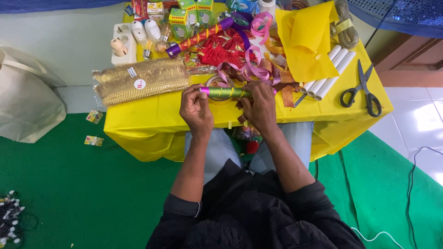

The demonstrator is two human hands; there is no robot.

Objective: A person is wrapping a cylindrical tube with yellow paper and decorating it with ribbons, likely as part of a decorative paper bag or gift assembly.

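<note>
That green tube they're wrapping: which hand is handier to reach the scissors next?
Probably the right hand. It holds the green tube on the side nearer the scissors, which lie at the table's right edge; the left hand grips the far end.

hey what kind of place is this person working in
Probably a home craft or decoration-making spot, set up on the floor. A low yellow-covered table holds curled ribbons, black scissors and white paper rolls, over green carpet.
</note>
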